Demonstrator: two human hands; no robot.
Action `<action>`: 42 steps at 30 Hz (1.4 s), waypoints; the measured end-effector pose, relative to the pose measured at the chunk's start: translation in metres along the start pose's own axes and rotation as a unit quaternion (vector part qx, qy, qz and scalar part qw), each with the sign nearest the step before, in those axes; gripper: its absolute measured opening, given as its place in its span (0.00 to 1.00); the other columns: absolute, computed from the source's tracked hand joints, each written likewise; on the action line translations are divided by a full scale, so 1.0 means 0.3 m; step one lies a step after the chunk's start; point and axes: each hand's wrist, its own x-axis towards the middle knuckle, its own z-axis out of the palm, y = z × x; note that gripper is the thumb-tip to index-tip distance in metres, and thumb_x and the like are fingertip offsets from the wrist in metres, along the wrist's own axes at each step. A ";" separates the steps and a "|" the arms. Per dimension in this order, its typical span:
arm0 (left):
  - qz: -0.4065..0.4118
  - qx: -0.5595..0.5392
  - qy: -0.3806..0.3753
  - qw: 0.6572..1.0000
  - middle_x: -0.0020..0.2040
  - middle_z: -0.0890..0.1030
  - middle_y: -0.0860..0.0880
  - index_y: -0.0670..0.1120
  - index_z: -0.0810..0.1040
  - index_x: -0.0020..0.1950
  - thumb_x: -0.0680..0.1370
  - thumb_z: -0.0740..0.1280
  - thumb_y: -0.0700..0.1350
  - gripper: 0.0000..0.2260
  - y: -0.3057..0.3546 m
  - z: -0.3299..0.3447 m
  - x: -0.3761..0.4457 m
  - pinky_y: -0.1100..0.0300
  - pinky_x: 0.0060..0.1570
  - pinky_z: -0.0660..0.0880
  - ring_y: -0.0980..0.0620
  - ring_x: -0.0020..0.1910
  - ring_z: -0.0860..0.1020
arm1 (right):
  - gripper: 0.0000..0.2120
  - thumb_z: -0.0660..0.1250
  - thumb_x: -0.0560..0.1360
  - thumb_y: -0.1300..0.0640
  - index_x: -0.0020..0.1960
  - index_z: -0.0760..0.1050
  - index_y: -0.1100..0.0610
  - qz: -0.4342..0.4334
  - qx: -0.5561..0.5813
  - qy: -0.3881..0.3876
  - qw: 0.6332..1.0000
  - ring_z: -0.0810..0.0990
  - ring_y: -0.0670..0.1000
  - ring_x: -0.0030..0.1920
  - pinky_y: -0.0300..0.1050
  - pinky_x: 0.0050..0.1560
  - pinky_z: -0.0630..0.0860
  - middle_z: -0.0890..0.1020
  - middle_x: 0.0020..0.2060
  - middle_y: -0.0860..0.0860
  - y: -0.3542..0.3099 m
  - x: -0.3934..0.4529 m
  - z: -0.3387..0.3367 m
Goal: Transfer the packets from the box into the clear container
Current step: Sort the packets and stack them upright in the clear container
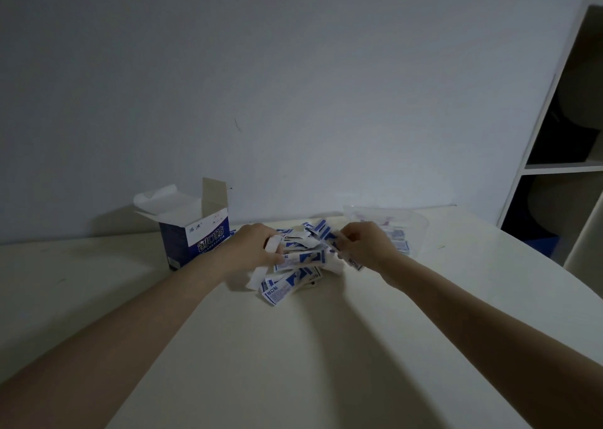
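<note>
A heap of small blue-and-white packets (298,265) lies on the white table between my hands. My left hand (256,247) grips packets at the heap's left side, fingers curled round them. My right hand (362,244) pinches packets at the heap's right side. The blue-and-white cardboard box (192,239) stands open to the left, its flaps up. The clear container (411,224) sits just behind my right hand, with a few packets inside it.
The table (293,347) runs up to a plain wall. A white shelf unit (561,167) with dark compartments stands at the right. A white paper sheet (163,198) sticks out of the box's top.
</note>
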 end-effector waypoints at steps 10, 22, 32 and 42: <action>-0.073 -0.222 0.114 0.966 0.30 0.75 0.48 0.45 0.74 0.35 0.75 0.68 0.40 0.09 0.034 -0.017 0.003 0.67 0.23 0.68 0.55 0.26 0.72 | 0.11 0.56 0.77 0.71 0.38 0.71 0.66 0.147 0.419 -0.113 0.889 0.76 0.54 0.39 0.46 0.41 0.75 0.75 0.38 0.59 -0.097 -0.009 0.068; -0.103 -0.249 0.112 0.956 0.37 0.75 0.48 0.47 0.73 0.36 0.75 0.68 0.37 0.10 0.040 0.019 0.010 0.64 0.28 0.67 0.55 0.28 0.73 | 0.09 0.62 0.77 0.61 0.56 0.65 0.58 0.074 0.220 0.052 0.971 0.78 0.55 0.47 0.51 0.50 0.76 0.79 0.54 0.59 -0.074 0.039 0.051; -0.145 -0.451 0.030 0.880 0.40 0.76 0.43 0.37 0.76 0.39 0.75 0.64 0.30 0.06 0.069 0.026 0.008 0.72 0.32 0.78 0.52 0.37 0.76 | 0.14 0.63 0.76 0.61 0.61 0.72 0.62 -0.023 0.003 0.014 1.000 0.78 0.58 0.54 0.51 0.54 0.77 0.79 0.56 0.58 -0.073 -0.011 0.035; -0.180 -0.491 0.020 0.852 0.43 0.79 0.40 0.33 0.75 0.43 0.76 0.63 0.29 0.04 0.061 0.005 -0.018 0.69 0.32 0.79 0.53 0.32 0.82 | 0.06 0.60 0.77 0.63 0.47 0.75 0.61 0.032 0.049 -0.008 0.998 0.74 0.53 0.42 0.40 0.33 0.67 0.77 0.41 0.57 -0.037 -0.004 0.015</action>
